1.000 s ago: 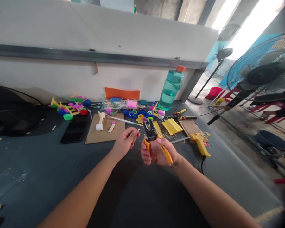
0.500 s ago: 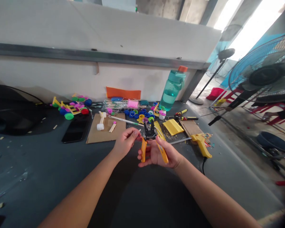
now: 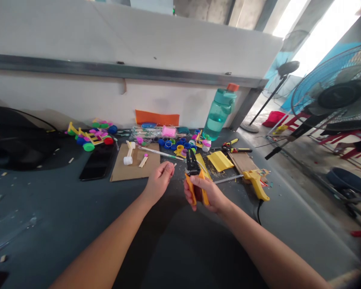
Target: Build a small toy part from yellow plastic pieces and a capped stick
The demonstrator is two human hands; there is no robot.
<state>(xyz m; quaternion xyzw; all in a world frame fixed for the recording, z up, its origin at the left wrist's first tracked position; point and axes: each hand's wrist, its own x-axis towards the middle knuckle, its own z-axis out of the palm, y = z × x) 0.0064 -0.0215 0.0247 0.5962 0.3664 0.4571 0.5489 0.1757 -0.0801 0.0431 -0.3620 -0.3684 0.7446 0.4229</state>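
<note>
In the fingers (image 3: 189, 196) of the right hand (image 3: 211, 195), a pair of pliers (image 3: 193, 167) is being gripped by its orange handles above the dark table (image 3: 156, 249), its black head being pointed away from the body. Just left of the pliers and apart from them, a small pale piece (image 3: 175, 165) is being pinched between thumb and fingertips of the left hand (image 3: 159, 179), most of it being covered by the grip. Beyond that hand, a white-wheeled stick (image 3: 129, 151) is being borne by a cardboard sheet (image 3: 120, 172); farther left, a black phone (image 3: 95, 164) is being noted. Beyond the pliers, mostly blue bottle caps (image 3: 168, 144) are being seen clustered. Rightward, a yellow sheet (image 3: 220, 161) and a yellow glue gun (image 3: 256, 184) are being observed, with a teal bottle (image 3: 216, 118) being noted upright behind.
</note>
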